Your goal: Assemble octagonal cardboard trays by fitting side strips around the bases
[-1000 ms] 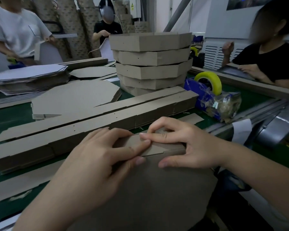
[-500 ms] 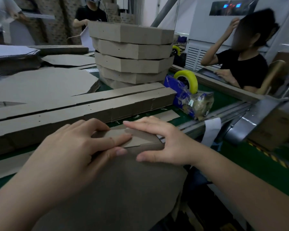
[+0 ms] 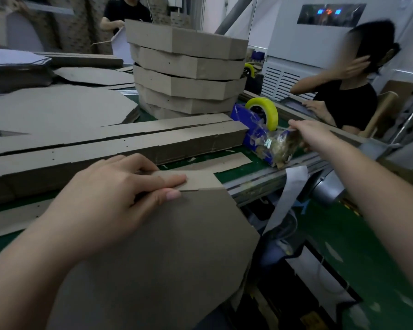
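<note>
Head view, now. Left hand (image 3: 119, 198) pinches the side strip (image 3: 191, 179) against the edge of the base (image 3: 172, 253) — thumb under, fingers (image 3: 174, 180) flat on top, closed on the joint. Base lies at the near edge of the counter (image 3: 236, 173), overhanging toward the body; strip end sits along its far edge, touching.

Change vs half a sec ago: right hand (image 3: 308, 134) has left the strip, where it pressed beside the left, and now reaches out to the tape dispenser (image 3: 260, 132), fingertips closed at the tape end by the yellow roll (image 3: 265, 110). Can't tell if tape is actually gripped — film too clear to see.

Meaning (judgement): strip end is seated on this edge, next step is prob. taping the joint; left hand alone holds alignment, so slip is the risk.

Background: stack of finished trays (image 3: 186, 70), long strip bundle (image 3: 119, 148), flat bases pile (image 3: 57, 110).
</note>
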`<state>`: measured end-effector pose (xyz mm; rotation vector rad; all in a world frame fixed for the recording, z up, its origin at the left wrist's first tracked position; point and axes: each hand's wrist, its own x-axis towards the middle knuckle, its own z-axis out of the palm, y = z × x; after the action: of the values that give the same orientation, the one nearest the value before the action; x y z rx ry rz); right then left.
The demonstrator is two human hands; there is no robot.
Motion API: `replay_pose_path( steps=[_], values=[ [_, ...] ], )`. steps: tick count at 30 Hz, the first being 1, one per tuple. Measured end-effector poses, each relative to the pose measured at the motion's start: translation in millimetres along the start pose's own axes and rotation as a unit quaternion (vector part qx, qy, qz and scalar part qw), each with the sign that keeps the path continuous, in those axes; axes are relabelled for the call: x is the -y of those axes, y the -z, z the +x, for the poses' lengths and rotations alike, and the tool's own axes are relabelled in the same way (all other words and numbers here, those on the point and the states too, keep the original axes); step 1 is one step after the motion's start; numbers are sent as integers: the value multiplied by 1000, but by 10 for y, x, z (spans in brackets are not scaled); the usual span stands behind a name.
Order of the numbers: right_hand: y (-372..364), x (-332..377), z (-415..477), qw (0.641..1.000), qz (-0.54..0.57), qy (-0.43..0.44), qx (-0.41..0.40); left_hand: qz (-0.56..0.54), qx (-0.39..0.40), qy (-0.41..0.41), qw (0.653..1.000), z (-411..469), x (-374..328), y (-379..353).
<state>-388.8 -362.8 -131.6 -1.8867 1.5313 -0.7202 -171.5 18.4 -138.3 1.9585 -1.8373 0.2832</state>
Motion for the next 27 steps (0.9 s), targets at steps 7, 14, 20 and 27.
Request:
replay_pose_path(
  steps=[7,14,20,27],
  values=[
    [47,-4,80,971,216,-84,54,4,3,8,1000,-19,0,12],
    [24,77,27,945,306,-98,57,3,7,7,1000,-2,-6,0],
    [-60,-203,-60,861,506,-35,32,-5,6,8,1000,12,0,-5],
    [-190,-467,-141,804,594,24,20,-13,8,4,1000,37,-16,-16]
  ],
)
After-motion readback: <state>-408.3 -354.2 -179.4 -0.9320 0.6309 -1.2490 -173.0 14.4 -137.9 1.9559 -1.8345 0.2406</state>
